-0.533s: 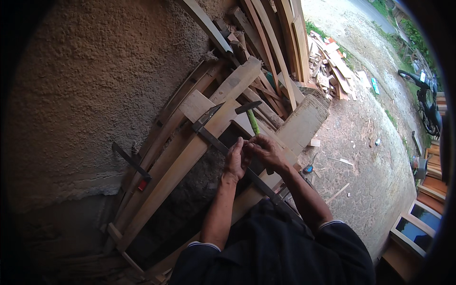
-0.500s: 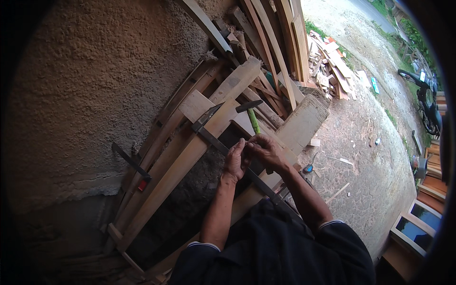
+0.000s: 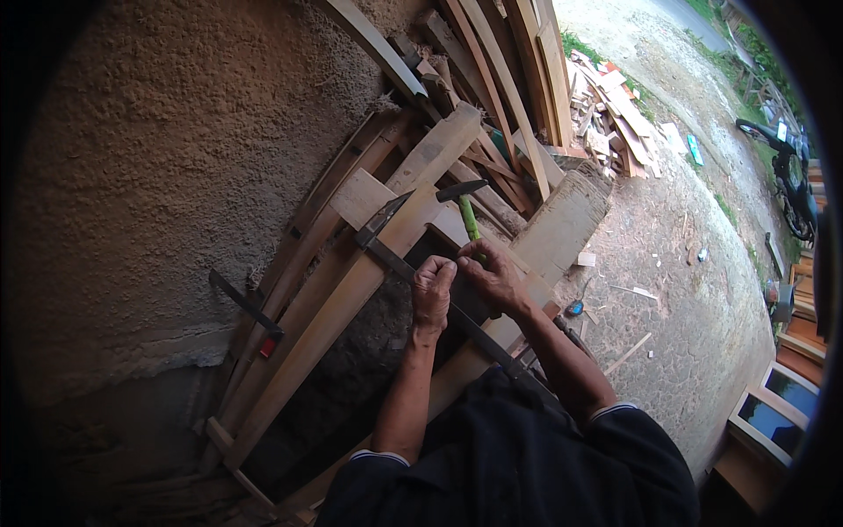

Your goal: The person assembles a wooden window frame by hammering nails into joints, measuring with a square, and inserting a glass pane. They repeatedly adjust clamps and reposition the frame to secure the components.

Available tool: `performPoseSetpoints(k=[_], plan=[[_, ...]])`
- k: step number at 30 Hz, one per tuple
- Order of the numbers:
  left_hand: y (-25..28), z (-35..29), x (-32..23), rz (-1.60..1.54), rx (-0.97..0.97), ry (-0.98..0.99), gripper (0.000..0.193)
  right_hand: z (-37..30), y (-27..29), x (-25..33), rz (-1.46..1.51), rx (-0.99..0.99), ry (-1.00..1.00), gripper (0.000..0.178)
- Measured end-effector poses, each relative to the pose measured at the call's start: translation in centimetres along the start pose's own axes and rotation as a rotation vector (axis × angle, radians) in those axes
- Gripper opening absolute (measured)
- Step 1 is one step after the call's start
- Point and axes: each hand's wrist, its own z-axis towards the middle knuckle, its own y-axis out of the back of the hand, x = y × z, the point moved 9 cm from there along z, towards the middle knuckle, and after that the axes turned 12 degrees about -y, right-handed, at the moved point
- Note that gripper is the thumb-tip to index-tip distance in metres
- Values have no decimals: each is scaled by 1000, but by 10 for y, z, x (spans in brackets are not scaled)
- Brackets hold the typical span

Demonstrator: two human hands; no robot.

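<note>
My right hand (image 3: 493,279) is wrapped round the green handle of a hammer (image 3: 469,218), its dark head pointing away from me over the wooden frame (image 3: 329,338). Close beside it, my left hand (image 3: 431,294) is closed, thumb and fingertips pressed together near the right fingertips. Whatever the left fingers hold, if anything, is too small or hidden to make out. Under both hands a long dark bar clamp (image 3: 481,339) crosses the frame, its jaw at the far left rail. A wide board (image 3: 562,220) lies at the frame's far right end.
A rough wall (image 3: 193,176) rises on the left, with another dark clamp with a red part (image 3: 246,303) beside it. Long planks (image 3: 549,79) lean at the back. Offcuts (image 3: 619,114) lie heaped beyond, and a blue-and-black tape measure (image 3: 574,308) rests on the ground. A motorcycle (image 3: 795,176) stands far right.
My left hand has turned and its fingers have curled in more, with a small gap now showing between the hands. The hammer stays in my right hand; the view has shifted slightly.
</note>
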Motion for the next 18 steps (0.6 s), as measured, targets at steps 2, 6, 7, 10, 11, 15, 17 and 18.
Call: performPoseSetpoints(k=[2, 6, 7, 10, 11, 15, 17, 18], plan=[[0, 0, -3, 31, 13, -1, 12, 0, 1, -3, 8, -3, -35, 18], [1, -8, 2, -93, -3, 131, 7, 2, 0, -13, 156, 21, -147, 21], [4, -11, 6, -139, -48, 181, 8, 3, -1, -16, 208, 25, -178, 22], [-1, -3, -1, -112, -81, -30, 13, 7, -2, -18, 259, -12, -194, 24], [0, -1, -1, -85, -115, -67, 13, 8, -3, -21, 265, -26, -217, 24], [2, 6, -1, 12, -162, -178, 13, 11, -8, -28, 281, -26, -267, 23], [7, 6, -7, 158, -179, -220, 13, 13, -6, -26, 234, -64, -220, 22], [10, 5, -11, 273, -184, -232, 11, 14, -4, -22, 183, -100, -169, 21]])
